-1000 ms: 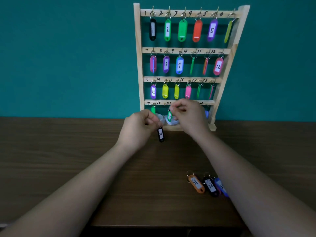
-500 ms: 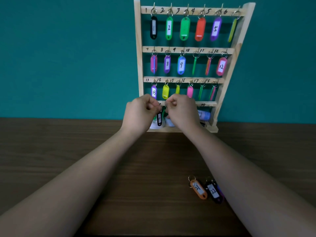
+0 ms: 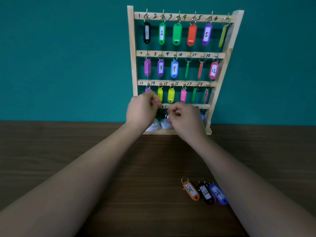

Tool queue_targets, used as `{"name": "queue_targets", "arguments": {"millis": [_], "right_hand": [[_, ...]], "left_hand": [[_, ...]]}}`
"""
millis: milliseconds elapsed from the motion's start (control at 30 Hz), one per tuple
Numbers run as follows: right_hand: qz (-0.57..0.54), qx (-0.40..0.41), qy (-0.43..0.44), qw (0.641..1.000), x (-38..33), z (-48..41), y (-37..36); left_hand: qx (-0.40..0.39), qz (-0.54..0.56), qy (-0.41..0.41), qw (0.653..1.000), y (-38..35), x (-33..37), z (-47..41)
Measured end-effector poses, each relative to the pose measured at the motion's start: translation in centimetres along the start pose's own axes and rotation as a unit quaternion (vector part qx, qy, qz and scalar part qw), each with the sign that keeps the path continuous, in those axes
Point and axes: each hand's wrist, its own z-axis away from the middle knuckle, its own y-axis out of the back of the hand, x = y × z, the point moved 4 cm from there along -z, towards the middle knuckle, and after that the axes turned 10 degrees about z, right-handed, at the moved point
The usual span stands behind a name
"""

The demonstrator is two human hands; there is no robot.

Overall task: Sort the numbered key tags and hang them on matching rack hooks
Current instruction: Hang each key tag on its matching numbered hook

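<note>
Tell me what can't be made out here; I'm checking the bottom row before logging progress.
- Bottom row of the rack, head view: the left hand and right hand cover most hooks and tags.
- What the left hand pinches: hidden by its fingers.
- Tags 6, 10, 11, 17 and 18: edge-on, so their numbers are unreadable.
- Blue tag behind the right hand: mostly hidden, number unseen.

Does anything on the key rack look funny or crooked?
A few tags hang turned sideways, so their numbers don't show: the yellow-green tag at hook 6, the green tag at hook 10 and the orange tag at hook 11. The rack itself stands upright. Nothing looks broken.
</note>
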Motion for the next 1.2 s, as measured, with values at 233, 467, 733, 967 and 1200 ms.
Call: {"name": "queue_targets", "arguments": {"millis": [233, 467, 733, 967, 1200], "right_hand": [[-0.007, -0.062, -0.025, 0.998, 0.6, 2.6, 2.1], [0.011, -0.132, -0.023, 0.991, 1.2, 5.6, 4.0], [0.093, -0.275, 0.005, 0.957, 2.0, 8.6, 5.0], [0.155, -0.370, 0.037, 0.915, 2.7, 9.9, 5.0], [0.172, -0.398, 0.057, 0.899, 2.9, 10.0, 5.4]], "left_hand": [[0.006, -0.036, -0.018, 0.999, 0.0, -0.5, 0.3], [-0.011, -0.029, -0.061, 0.998, 1.5, 0.0, 3.9], [-0.164, -0.002, -0.040, 0.986, 1.6, 2.1, 10.3], [-0.317, 0.026, 0.029, 0.948, -0.1, 3.3, 14.5], [-0.386, 0.021, 0.015, 0.922, -0.9, 4.5, 16.1]]}}
